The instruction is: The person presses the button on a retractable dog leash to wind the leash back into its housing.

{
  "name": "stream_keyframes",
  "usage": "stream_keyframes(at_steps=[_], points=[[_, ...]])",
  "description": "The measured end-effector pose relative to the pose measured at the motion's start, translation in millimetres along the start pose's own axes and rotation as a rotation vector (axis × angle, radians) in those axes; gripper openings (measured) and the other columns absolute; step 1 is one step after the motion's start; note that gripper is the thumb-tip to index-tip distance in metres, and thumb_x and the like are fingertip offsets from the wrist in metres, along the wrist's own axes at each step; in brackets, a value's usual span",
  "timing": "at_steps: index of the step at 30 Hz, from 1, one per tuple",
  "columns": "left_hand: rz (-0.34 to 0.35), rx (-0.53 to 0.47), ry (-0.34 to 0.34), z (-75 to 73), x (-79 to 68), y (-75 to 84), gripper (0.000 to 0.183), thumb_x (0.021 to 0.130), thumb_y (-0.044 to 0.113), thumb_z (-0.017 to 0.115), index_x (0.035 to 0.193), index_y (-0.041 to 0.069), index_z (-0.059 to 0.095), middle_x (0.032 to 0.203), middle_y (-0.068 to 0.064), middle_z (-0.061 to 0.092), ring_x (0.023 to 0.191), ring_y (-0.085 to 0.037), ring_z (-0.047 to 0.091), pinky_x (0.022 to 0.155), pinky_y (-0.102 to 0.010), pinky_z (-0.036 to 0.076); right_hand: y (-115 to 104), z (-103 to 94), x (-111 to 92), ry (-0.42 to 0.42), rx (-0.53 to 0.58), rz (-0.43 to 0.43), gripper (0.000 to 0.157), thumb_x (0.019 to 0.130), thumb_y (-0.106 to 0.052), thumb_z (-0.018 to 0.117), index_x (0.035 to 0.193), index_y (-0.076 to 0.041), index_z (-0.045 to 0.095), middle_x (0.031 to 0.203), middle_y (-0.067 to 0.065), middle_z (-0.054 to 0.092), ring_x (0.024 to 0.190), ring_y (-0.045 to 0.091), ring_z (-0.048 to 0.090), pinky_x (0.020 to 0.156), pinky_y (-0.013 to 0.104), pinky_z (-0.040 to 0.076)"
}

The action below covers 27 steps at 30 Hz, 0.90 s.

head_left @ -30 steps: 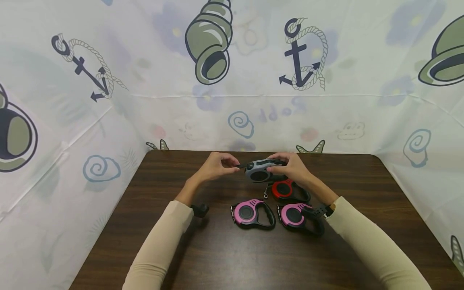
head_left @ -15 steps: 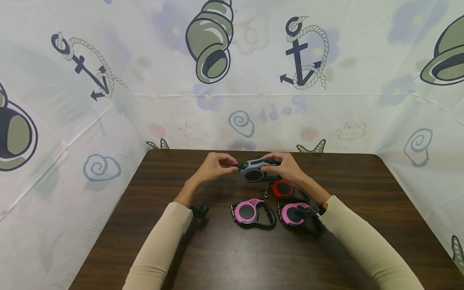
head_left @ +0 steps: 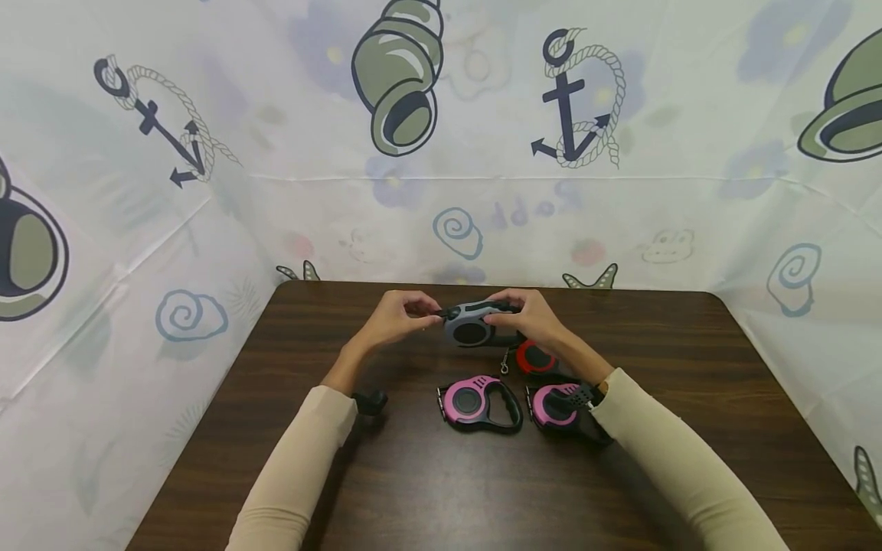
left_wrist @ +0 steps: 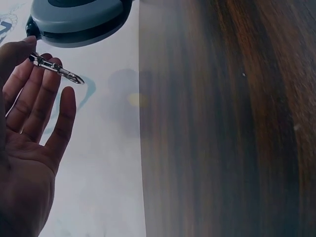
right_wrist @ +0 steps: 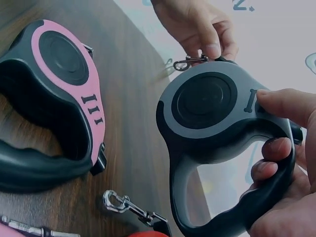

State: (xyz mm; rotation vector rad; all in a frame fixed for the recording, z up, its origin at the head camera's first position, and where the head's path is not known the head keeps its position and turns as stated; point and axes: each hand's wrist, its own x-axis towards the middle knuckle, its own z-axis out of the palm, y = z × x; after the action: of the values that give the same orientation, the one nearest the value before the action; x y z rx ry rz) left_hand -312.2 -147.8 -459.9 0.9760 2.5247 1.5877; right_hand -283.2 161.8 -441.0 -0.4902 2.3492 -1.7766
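My right hand [head_left: 537, 320] grips the black handle of a grey retractable dog leash [head_left: 469, 332], its thumb on the casing near a bone-shaped mark. The leash is held above the far part of the table. At its left end my left hand [head_left: 397, 317] pinches the short black strap between thumb and fingers. From that pinch a metal snap clip [left_wrist: 63, 70] sticks out, also seen beside the grey casing in the right wrist view. Just below the right hand lies a red retractable leash [head_left: 534, 358], partly hidden by that hand and wrist.
Two pink retractable leashes lie on the brown wooden table [head_left: 427, 490]: one pink leash [head_left: 464, 401] in the middle, another pink leash [head_left: 549, 405] partly under the right wrist. The red leash's metal clip [right_wrist: 121, 202] lies on the wood. Patterned white cloth [head_left: 386, 229] surrounds the table.
The right hand has moved left with the grey leash. The left hand, still pinching the strap, has shifted slightly left too. The pink and red leashes have stayed put.
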Motion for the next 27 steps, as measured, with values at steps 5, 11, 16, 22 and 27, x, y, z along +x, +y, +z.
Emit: stream_keyframes(at_steps=[5, 11, 16, 22, 27], points=[[-0.038, -0.027, -0.018, -6.6, -4.6, -2.6, 0.016, 0.092, 0.012, 0.084, 0.106, 0.006, 0.079, 0.092, -0.012, 0.078, 0.083, -0.051, 0.07, 0.068, -0.033, 0.058, -0.6, 5.8, 4.3, -0.016, 0.041, 0.026, 0.04, 0.094, -0.015, 0.082, 0.13, -0.002, 0.072, 0.106, 0.011, 0.073, 0.097, 0.028, 0.066, 0.091, 0.039, 0.052], [-0.065, -0.054, -0.001, -12.2, -11.7, -7.9, 0.017, 0.092, 0.013, 0.084, 0.107, 0.008, 0.079, 0.093, -0.008, 0.079, 0.086, -0.052, 0.07, 0.073, -0.048, 0.061, 2.4, 15.4, 10.4, -0.029, 0.121, 0.041, 0.041, 0.094, -0.011, 0.08, 0.132, 0.002, 0.07, 0.102, 0.007, 0.074, 0.098, 0.027, 0.064, 0.093, 0.036, 0.051], [-0.075, -0.074, 0.004, -15.7, -17.9, -14.1, 0.019, 0.092, 0.014, 0.085, 0.109, 0.007, 0.08, 0.092, -0.01, 0.078, 0.086, -0.054, 0.069, 0.074, -0.054, 0.061, 6.0, 24.9, 15.4, -0.032, 0.132, 0.049, 0.039, 0.095, -0.009, 0.079, 0.131, 0.003, 0.069, 0.1, 0.003, 0.072, 0.093, 0.026, 0.058, 0.084, 0.036, 0.047], [-0.109, -0.063, 0.01, -19.7, -23.2, -21.2, 0.018, 0.092, 0.014, 0.085, 0.108, 0.005, 0.081, 0.091, -0.012, 0.079, 0.086, -0.052, 0.07, 0.075, -0.051, 0.06, 12.7, 34.0, 22.5, -0.033, 0.128, 0.069, 0.037, 0.095, -0.008, 0.079, 0.129, 0.003, 0.072, 0.093, 0.002, 0.068, 0.085, 0.026, 0.053, 0.073, 0.034, 0.047], [-0.123, -0.045, 0.002, -21.2, -26.2, -24.6, 0.018, 0.093, 0.015, 0.084, 0.109, 0.006, 0.081, 0.093, -0.01, 0.08, 0.086, -0.046, 0.073, 0.075, -0.04, 0.059, 17.0, 39.5, 25.0, -0.027, 0.116, 0.093, 0.039, 0.094, -0.009, 0.08, 0.13, 0.004, 0.071, 0.083, -0.002, 0.066, 0.079, 0.022, 0.051, 0.07, 0.032, 0.046]])
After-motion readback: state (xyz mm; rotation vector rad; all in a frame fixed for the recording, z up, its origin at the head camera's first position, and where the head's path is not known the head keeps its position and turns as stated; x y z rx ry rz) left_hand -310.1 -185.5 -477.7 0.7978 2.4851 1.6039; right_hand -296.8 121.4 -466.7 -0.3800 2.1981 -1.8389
